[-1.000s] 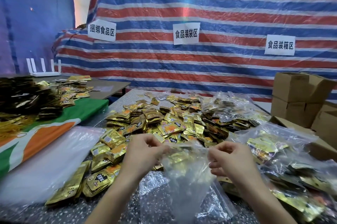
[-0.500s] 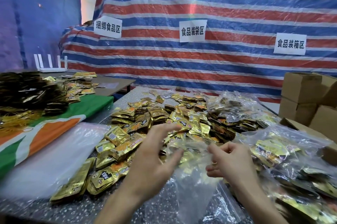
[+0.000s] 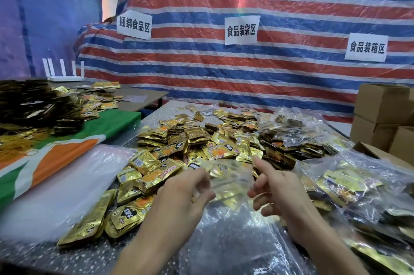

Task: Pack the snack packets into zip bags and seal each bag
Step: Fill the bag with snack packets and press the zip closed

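A red-white-blue striped tarp (image 3: 268, 68) with three paper signs (image 3: 242, 30) hangs behind the speckled table (image 3: 160, 114).

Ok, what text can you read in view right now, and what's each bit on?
"捆绑食品区": left sign, paper on the tarp.
"食品装袋区": middle sign, same tarp.
"食品装箱区": right sign, same tarp.
Packets: dark logo and small print, too blurred to read.
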The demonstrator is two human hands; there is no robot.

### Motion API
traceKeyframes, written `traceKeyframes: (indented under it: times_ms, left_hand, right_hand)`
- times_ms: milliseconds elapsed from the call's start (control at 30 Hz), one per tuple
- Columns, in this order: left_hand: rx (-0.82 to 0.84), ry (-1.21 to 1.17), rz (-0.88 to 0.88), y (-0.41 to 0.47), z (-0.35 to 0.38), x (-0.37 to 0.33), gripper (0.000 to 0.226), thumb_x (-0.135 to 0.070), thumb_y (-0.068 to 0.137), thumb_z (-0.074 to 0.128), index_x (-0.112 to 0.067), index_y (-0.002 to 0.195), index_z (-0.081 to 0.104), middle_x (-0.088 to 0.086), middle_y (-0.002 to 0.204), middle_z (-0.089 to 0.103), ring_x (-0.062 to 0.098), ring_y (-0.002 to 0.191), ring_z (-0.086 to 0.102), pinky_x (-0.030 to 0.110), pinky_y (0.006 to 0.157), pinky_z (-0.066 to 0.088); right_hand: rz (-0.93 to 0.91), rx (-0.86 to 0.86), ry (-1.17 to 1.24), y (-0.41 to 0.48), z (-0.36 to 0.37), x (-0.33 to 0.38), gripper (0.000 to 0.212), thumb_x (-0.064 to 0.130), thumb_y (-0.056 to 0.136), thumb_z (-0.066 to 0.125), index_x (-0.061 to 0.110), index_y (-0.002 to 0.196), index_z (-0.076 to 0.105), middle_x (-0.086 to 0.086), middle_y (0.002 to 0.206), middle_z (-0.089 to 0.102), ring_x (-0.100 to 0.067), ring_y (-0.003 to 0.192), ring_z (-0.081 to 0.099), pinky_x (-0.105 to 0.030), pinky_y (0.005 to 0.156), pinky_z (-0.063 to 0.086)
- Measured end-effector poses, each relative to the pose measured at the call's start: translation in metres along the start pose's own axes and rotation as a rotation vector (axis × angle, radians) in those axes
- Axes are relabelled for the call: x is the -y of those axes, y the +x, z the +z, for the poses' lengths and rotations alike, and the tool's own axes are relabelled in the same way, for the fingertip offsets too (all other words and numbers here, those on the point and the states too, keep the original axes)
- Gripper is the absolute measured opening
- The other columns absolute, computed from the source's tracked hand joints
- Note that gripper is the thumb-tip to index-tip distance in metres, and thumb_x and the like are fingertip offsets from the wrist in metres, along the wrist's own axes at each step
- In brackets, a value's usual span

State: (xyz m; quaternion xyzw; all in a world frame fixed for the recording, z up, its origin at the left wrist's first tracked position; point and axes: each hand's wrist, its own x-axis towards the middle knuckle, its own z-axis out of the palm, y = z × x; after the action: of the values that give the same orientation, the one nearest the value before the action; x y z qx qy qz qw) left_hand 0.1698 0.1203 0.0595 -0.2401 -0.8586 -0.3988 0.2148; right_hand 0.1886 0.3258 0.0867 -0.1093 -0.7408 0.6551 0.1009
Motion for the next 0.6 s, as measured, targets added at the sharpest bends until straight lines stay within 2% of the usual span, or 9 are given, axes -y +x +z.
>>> traceKeyframes:
  times_ms: [33,100,200,267,333,400,433,533,600]
  left_hand:
    - [0.021,-0.044,-0.002,0.001,-0.001,0.003,0.018,-0.032,0.088,0.074,-0.032,0.081,0.058,-0.021,0.082,0.061,-0.002,0.087,0.057,0.015,0.069,0.045]
    - [0.067,-0.088,0.019,0.003,-0.004,0.008,0.02,-0.024,0.086,0.077,-0.031,0.081,0.059,-0.018,0.083,0.061,-0.001,0.089,0.056,0.013,0.072,0.043]
    - [0.107,-0.093,0.055,0.005,-0.007,0.016,0.025,-0.019,0.081,0.08,-0.031,0.082,0.059,-0.014,0.081,0.059,0.005,0.086,0.057,0.013,0.071,0.043]
    - [0.106,-0.087,0.058,0.006,-0.007,0.022,0.026,-0.014,0.08,0.08,-0.029,0.08,0.059,-0.012,0.08,0.059,0.006,0.085,0.056,0.013,0.07,0.043]
    - [0.104,-0.071,0.051,0.007,-0.005,0.028,0.023,-0.013,0.078,0.081,-0.026,0.081,0.061,-0.013,0.081,0.059,0.005,0.086,0.055,0.013,0.071,0.043]
    - [0.104,-0.058,0.047,0.008,-0.003,0.034,0.022,-0.014,0.078,0.082,-0.024,0.082,0.063,-0.014,0.081,0.059,0.002,0.088,0.055,0.012,0.073,0.043]
    - [0.11,-0.06,0.044,0.009,-0.002,0.037,0.021,-0.015,0.078,0.082,-0.025,0.082,0.064,-0.015,0.081,0.059,0.001,0.089,0.055,0.012,0.074,0.044]
    - [0.143,-0.074,0.038,0.012,0.0,0.047,0.023,-0.016,0.078,0.082,-0.028,0.082,0.064,-0.017,0.082,0.059,-0.002,0.092,0.056,0.012,0.075,0.046]
    - [0.154,-0.077,0.042,0.016,0.001,0.054,0.022,-0.017,0.078,0.083,-0.027,0.083,0.064,-0.016,0.084,0.06,0.0,0.091,0.058,0.015,0.075,0.049]
  right_hand:
    - [-0.027,-0.025,-0.007,0.006,-0.001,0.0,0.051,0.054,0.088,0.064,0.008,0.066,0.064,-0.012,0.063,0.068,-0.018,0.046,0.054,-0.024,0.04,0.039]
    - [-0.094,-0.066,-0.034,0.023,-0.002,-0.004,0.048,0.051,0.092,0.062,0.006,0.073,0.065,-0.006,0.059,0.065,-0.013,0.045,0.051,-0.022,0.04,0.037]
    - [-0.176,-0.081,-0.183,0.062,0.007,-0.015,0.023,0.036,0.094,0.067,0.015,0.088,0.07,-0.001,0.063,0.069,-0.01,0.051,0.057,-0.027,0.049,0.045]
    - [-0.226,-0.048,-0.344,0.094,0.019,-0.028,0.006,0.025,0.094,0.068,0.022,0.099,0.071,0.0,0.077,0.073,-0.013,0.064,0.064,-0.031,0.061,0.052]
    - [-0.265,0.02,-0.507,0.125,0.034,-0.044,0.022,0.019,0.093,0.068,0.027,0.114,0.069,0.006,0.101,0.071,-0.009,0.089,0.067,-0.031,0.081,0.058]
    - [-0.333,0.048,-0.696,0.152,0.048,-0.059,0.041,0.014,0.092,0.067,0.033,0.129,0.062,0.01,0.129,0.061,-0.011,0.122,0.057,-0.04,0.107,0.048]
    - [-0.372,0.042,-0.79,0.165,0.053,-0.064,0.049,0.011,0.092,0.065,0.035,0.134,0.057,0.011,0.139,0.054,-0.013,0.134,0.047,-0.04,0.115,0.039]
    - [-0.374,0.028,-0.979,0.193,0.065,-0.074,0.074,0.007,0.087,0.06,0.038,0.15,0.037,0.01,0.162,0.029,-0.02,0.152,0.018,-0.05,0.123,0.018]
    - [-0.28,0.061,-0.94,0.207,0.071,-0.076,0.087,0.003,0.082,0.055,0.041,0.154,0.025,0.009,0.165,0.022,-0.023,0.155,0.005,-0.058,0.121,0.01]
